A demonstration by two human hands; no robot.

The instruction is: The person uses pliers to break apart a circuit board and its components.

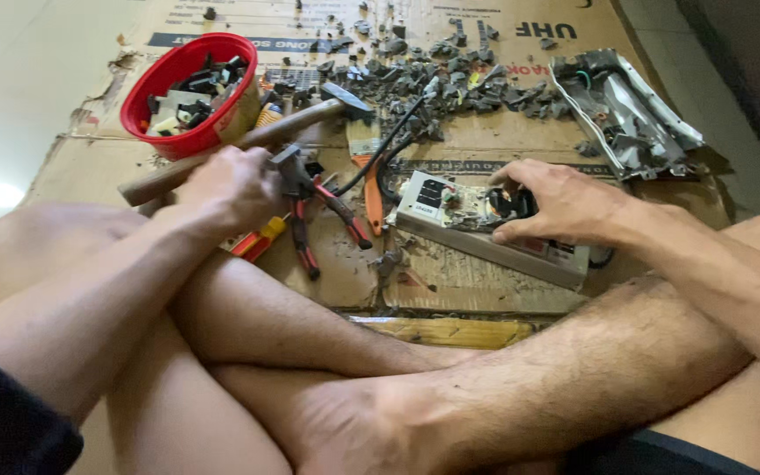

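Head view, looking down over crossed bare legs onto flattened cardboard (485, 281) laid on a pale floor

Left hand (226, 185): curled over the joint end of red-and-black-handled pliers (310, 207); the handles are splayed toward the legs; whether the tool is gripped or only covered cannot be told

Right hand (556, 207): fingers bent and closed on a black part atop a grey power-supply unit (485, 230), which is laid lengthwise on the cardboard just before the right shin, its circuit board exposed

Wooden-handled hammer (248, 141): laid aslant behind the left hand, head toward the debris

Red bowl (188, 92): placed far left, filled with black and white parts

Grey broken fragments (450, 75): scattered across the far cardboard

Bent metal casing (631, 114): set far right, well apart from the unit

Black cable (389, 145): run from the fragments toward the unit

Orange-handled tool (261, 239): partly hidden under the left wrist
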